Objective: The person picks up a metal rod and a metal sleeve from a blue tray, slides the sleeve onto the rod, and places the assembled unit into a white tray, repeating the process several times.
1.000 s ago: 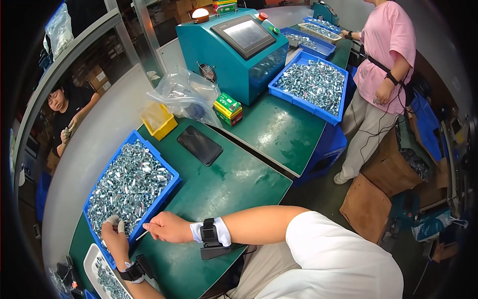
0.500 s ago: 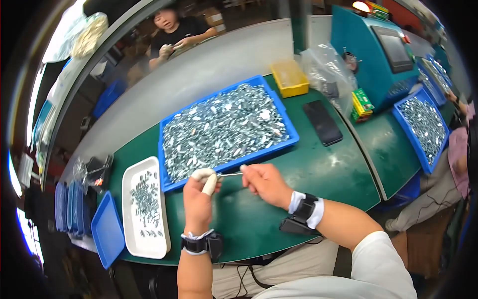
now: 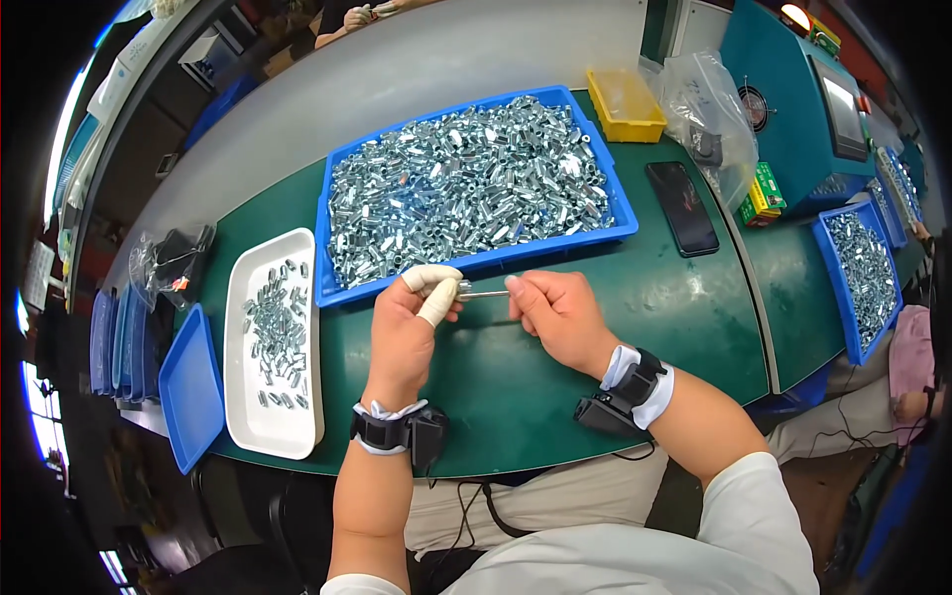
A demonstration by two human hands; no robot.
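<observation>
My left hand (image 3: 405,322) has pale finger covers on its thumb and forefinger. Pinched between them is a small shiny metal spacer (image 3: 464,289), partly hidden by the fingertips. My right hand (image 3: 563,319) is closed on the right end of a thin metal rod (image 3: 488,295), whose left end meets the spacer. Whether the rod's tip sits inside the spacer cannot be made out. Both hands are above the green table, just before the near edge of a blue tray (image 3: 486,260) heaped with similar metal spacers (image 3: 466,178).
Left of my hands stands a white tray (image 3: 238,397) with a scattering of spacers, beside a tilted blue tray (image 3: 191,392). A phone (image 3: 682,208), a yellow box (image 3: 627,107), a clear plastic bag (image 3: 709,119) and a teal machine (image 3: 783,89) stand to the right. A co-worker's hands (image 3: 369,14) show beyond the partition.
The view has shifted, so the table and trays appear higher and the co-worker is mostly out of frame. Both hands keep the same hold on the spacer and rod.
</observation>
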